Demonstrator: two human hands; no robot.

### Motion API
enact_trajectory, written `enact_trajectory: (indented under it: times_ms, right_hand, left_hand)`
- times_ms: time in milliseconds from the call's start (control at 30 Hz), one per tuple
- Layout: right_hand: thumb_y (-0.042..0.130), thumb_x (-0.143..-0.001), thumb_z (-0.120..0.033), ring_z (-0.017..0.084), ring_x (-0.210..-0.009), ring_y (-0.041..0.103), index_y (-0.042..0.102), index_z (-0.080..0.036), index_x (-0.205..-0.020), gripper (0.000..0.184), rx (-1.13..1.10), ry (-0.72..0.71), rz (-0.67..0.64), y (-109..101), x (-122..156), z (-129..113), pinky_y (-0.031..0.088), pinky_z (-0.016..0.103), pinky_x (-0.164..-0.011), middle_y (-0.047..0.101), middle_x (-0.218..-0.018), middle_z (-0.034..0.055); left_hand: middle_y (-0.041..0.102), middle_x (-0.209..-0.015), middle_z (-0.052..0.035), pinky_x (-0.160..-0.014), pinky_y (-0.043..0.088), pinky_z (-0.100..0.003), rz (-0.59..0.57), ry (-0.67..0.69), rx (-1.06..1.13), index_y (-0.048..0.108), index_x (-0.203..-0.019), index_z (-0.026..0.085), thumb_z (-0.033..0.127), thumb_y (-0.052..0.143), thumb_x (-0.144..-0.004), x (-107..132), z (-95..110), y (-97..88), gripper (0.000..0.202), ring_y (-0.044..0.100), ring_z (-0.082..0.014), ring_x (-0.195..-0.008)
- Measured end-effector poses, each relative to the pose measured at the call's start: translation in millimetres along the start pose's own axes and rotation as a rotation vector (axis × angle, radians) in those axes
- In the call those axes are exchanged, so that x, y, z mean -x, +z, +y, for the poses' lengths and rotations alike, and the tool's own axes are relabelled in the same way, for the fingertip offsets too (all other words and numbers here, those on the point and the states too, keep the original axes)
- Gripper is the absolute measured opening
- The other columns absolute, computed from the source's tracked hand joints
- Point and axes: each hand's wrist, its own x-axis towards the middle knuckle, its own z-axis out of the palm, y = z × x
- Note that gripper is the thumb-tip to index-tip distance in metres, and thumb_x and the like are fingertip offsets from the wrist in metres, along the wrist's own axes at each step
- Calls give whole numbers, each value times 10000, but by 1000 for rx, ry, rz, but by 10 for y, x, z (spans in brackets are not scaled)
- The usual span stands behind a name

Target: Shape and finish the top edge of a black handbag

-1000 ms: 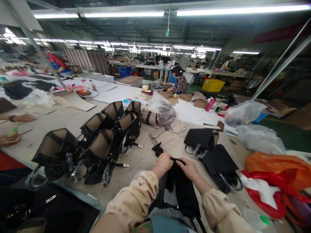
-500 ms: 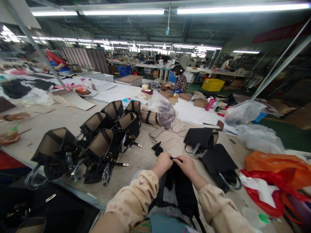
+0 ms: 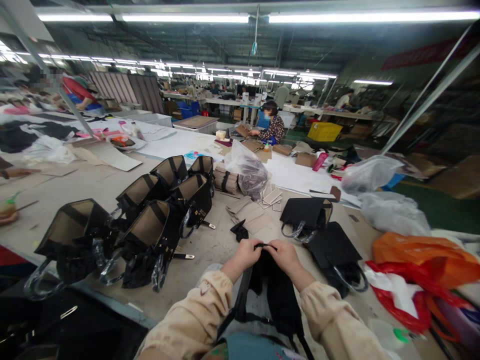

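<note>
My left hand (image 3: 245, 254) and my right hand (image 3: 285, 256) are both closed, pinching the top edge of a black handbag (image 3: 275, 295) that stands between my forearms at the table's near edge. A thin black strap end (image 3: 265, 245) runs between the two hands. Both sleeves are beige. A small black scrap (image 3: 239, 231) lies on the table just beyond my left hand. Two black handbags (image 3: 325, 235) with wrapped handles lie to the right of my hands.
Several open black handbags (image 3: 150, 215) with tan linings stand in rows on the left of the worktable (image 3: 210, 250). Beyond them are cardboard pieces (image 3: 247, 210) and a clear plastic bag (image 3: 249, 172). Orange and red plastic bags (image 3: 420, 270) lie right. A person (image 3: 270, 127) sits farther back.
My hands and the bag have shifted slightly left and nearer to each other. The view has turned a little to the right, sliding the table's contents left.
</note>
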Motion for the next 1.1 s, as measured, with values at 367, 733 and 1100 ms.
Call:
enact_trajectory:
  times_ms: [367,733,1100]
  right_hand:
    - [576,-810,-332,206,-934,639,676,-200,-1047,289,-197,-52,38,-9,111,74,487,342,-857,701,-1008,67]
    - [518,-826,-252,180,-848,661,708,-226,-931,219,-271,-105,118,-15,83,30,526,317,-791,721,-913,32]
    - [466,-858,-263,187,-841,636,684,-208,-854,225,-173,-57,396,-144,193,5,494,324,-813,696,-861,58]
  left_hand:
    - [723,-852,-17,-770,484,-219,53,-57,39,711,-883,195,168,479,-799,-2,29,82,248,646,-137,-815]
    - [701,-773,-7,-714,469,-228,64,-115,-21,697,-833,204,190,511,-780,-34,1,134,195,623,-143,-754]
    - [701,-784,-22,-712,459,-236,58,-142,-36,698,-837,198,236,548,-775,-23,44,110,166,622,-155,-756]
